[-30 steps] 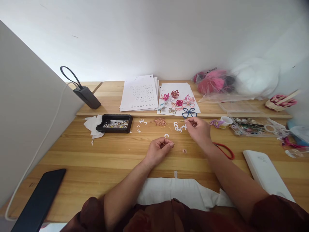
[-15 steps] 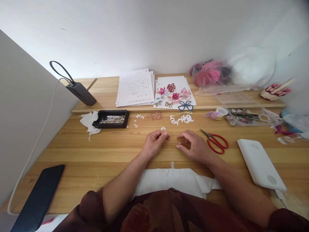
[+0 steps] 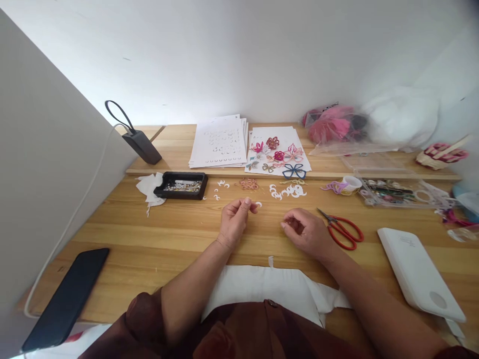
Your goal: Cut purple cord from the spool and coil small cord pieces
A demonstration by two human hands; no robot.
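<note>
My left hand (image 3: pixel 235 222) is raised over the middle of the table, thumb pressed to the curled index finger. Whatever is in that pinch, if anything, is too small to see. Just beside its fingertips lies a white paper crescent (image 3: pixel 259 204). To the right, my right hand (image 3: pixel 306 233) is curled, with thumb and forefinger close together around a tiny reddish bit that I cannot make out. Beyond the hands lie copper-coloured crescent pieces (image 3: pixel 250 184) and a cluster of white paper crescents (image 3: pixel 290 191). Red-handled scissors (image 3: pixel 343 232) rest beside my right hand.
A black tray (image 3: pixel 180 185) of beads stands at the left. Behind are cut paper sheets (image 3: pixel 219 149) and wound flower shapes (image 3: pixel 277 156). A clear box (image 3: pixel 396 192), a white power bank (image 3: pixel 421 274), a phone (image 3: pixel 69 296) and white cloth (image 3: pixel 265 284) lie around.
My right hand's thumb and fingers have drawn closer together, and the small reddish piece seen between them is now mostly hidden. My left thumb has tipped upward. The whole view has shifted slightly.
</note>
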